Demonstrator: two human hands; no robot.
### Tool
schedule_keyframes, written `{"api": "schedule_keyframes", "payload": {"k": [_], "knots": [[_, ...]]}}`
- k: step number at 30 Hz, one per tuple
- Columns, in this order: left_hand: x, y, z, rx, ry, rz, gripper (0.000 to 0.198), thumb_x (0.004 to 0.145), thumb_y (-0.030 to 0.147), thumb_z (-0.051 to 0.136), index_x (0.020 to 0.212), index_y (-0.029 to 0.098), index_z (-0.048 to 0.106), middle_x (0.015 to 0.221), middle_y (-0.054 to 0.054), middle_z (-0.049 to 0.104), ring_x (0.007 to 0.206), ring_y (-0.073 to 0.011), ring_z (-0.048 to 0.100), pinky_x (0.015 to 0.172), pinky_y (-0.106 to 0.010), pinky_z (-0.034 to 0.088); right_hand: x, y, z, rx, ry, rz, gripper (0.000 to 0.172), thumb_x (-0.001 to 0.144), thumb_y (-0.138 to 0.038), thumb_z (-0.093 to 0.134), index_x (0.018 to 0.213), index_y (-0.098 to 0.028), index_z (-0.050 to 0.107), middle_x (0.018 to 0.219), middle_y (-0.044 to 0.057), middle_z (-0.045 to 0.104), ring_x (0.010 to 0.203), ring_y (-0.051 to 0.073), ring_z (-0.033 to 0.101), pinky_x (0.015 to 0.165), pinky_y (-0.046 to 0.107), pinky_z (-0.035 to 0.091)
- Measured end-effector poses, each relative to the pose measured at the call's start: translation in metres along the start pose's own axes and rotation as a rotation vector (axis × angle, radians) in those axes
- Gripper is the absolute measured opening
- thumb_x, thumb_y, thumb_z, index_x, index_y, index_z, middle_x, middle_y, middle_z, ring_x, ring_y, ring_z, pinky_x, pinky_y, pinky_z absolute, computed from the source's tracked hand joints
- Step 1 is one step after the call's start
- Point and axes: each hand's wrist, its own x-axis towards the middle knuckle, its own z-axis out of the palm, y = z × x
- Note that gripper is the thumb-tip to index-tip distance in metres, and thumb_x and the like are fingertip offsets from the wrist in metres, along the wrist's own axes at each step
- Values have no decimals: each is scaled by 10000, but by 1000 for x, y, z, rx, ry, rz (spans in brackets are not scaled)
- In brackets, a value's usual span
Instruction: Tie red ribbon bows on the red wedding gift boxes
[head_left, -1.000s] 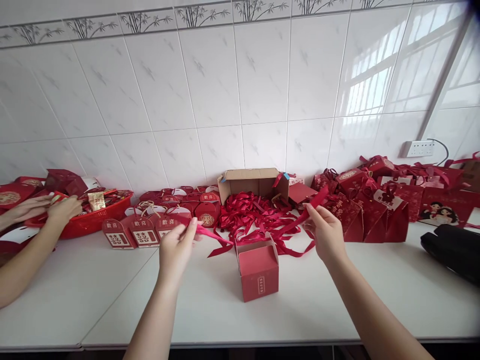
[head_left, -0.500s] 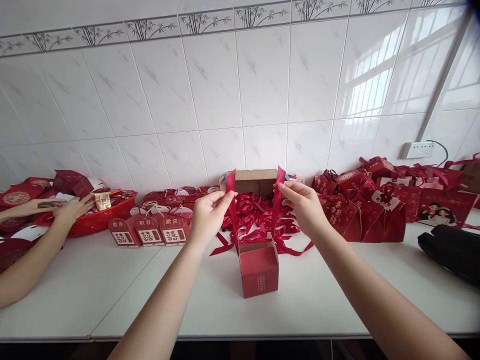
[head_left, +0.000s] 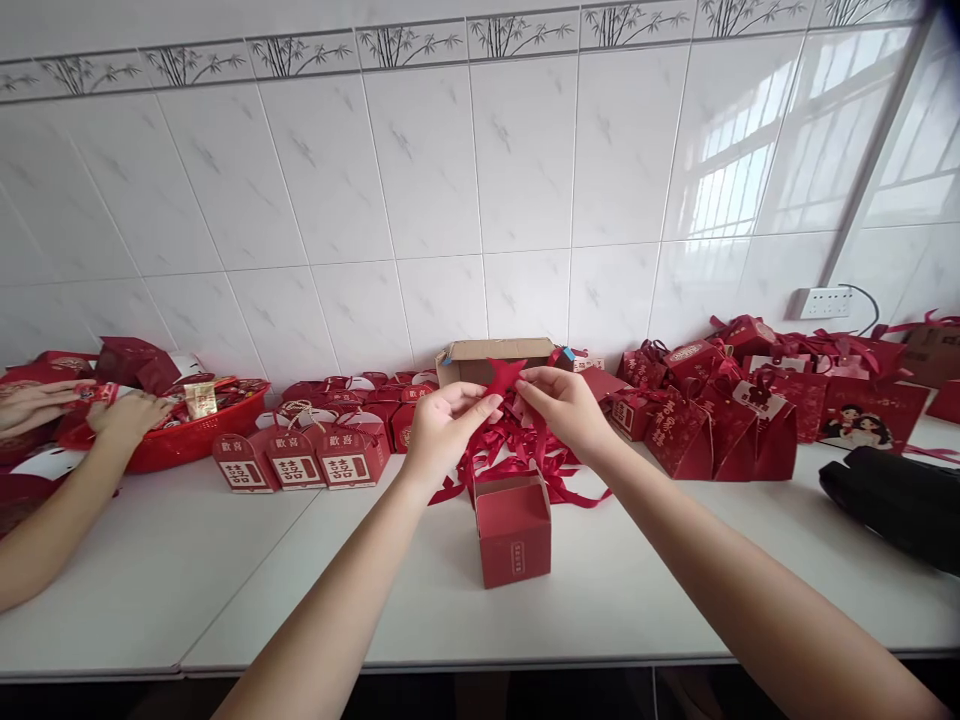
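Note:
Both of my hands pinch a red ribbon [head_left: 504,374] above a small red gift box [head_left: 516,545] that stands on the white table. My left hand [head_left: 448,425] grips one end from the left, and my right hand [head_left: 561,405] grips the other from the right. The ribbon's two ends cross between my fingertips. Just behind the box lies a heap of loose red ribbons [head_left: 491,455], spilling from an open cardboard carton [head_left: 499,349]. My hands partly cover that heap.
Red boxes with white labels [head_left: 296,470] stand at left, near a red basket [head_left: 176,447] of wrapped sweets. Another person's hands [head_left: 124,415] work over the basket. Finished-looking red gift boxes [head_left: 720,420] crowd the right, with a black object [head_left: 889,505] in front.
My hands have come together from either side, and the ribbon ends, upright and apart before, now cross. The other person's hand now holds a small red packet.

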Motion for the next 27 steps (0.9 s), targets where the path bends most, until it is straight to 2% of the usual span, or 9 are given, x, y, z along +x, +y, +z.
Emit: {"api": "schedule_keyframes", "payload": {"k": [3, 6, 9, 13, 15, 17, 21, 24, 27], "knots": [[4, 2, 1, -12, -41, -27, 301, 678, 347, 764, 772, 184, 529, 639, 21, 659, 625, -139, 645, 622, -244, 504, -4, -1, 6, 46, -194, -68, 230, 805, -376, 610, 835, -152, 653, 660, -9, 597, 526, 83, 486, 503, 220, 403], [5, 4, 0, -13, -86, -73, 320, 669, 310, 767, 798, 197, 498, 676, 27, 652, 614, -131, 632, 569, -224, 482, -4, 2, 6, 71, -242, -110, 244, 842, -393, 583, 893, -164, 654, 662, -16, 591, 543, 84, 484, 513, 221, 410], [5, 5, -6, -71, -195, -166, 264, 726, 259, 707, 912, 197, 530, 771, 7, 655, 703, -134, 636, 632, -237, 493, 1, 9, -1, -5, -302, -220, 253, 899, -384, 513, 878, -168, 642, 711, 11, 631, 628, 118, 570, 582, 250, 467], [5, 1, -12, -278, -243, -295, 198, 749, 150, 615, 928, 183, 537, 695, 25, 592, 657, -109, 586, 615, -225, 463, 10, 18, -15, -452, -354, -604, 209, 928, -243, 473, 920, -180, 671, 909, 59, 702, 855, 179, 611, 782, 332, 487], [6, -1, -13, -344, -238, -329, 163, 743, 128, 595, 888, 177, 540, 639, 32, 564, 619, -106, 565, 611, -233, 462, 11, 21, -20, -706, -308, -778, 232, 929, -179, 454, 957, -192, 684, 959, 63, 715, 922, 202, 593, 814, 357, 469], [8, -4, -12, -401, -242, -347, 122, 742, 140, 594, 851, 172, 549, 625, 25, 563, 626, -117, 577, 651, -259, 482, 11, 24, -22, -879, -240, -863, 261, 931, -153, 441, 992, -207, 688, 992, 62, 720, 966, 220, 582, 799, 368, 462], [7, -6, -8, -331, -178, -272, 177, 791, 288, 590, 924, 172, 594, 754, -21, 632, 707, -146, 623, 694, -287, 499, 8, 29, -15, -869, -146, -869, 265, 930, -153, 447, 1037, -223, 679, 1044, 48, 715, 998, 213, 588, 820, 365, 472], [3, -7, -10, 53, 7, -33, 278, 811, 393, 581, 1004, 195, 607, 764, -21, 642, 734, -160, 622, 678, -272, 480, 1, 33, -12, -648, 14, -733, 248, 929, -185, 449, 1054, -219, 661, 1061, 50, 700, 977, 187, 608, 837, 323, 490], [-4, -10, -23, 411, 108, 159, 260, 791, 393, 616, 967, 200, 610, 702, 3, 603, 699, -149, 592, 678, -256, 454, -12, 39, -23, -636, 200, -530, 206, 917, -266, 467, 912, -200, 662, 896, 60, 699, 839, 189, 622, 717, 293, 485]]}}
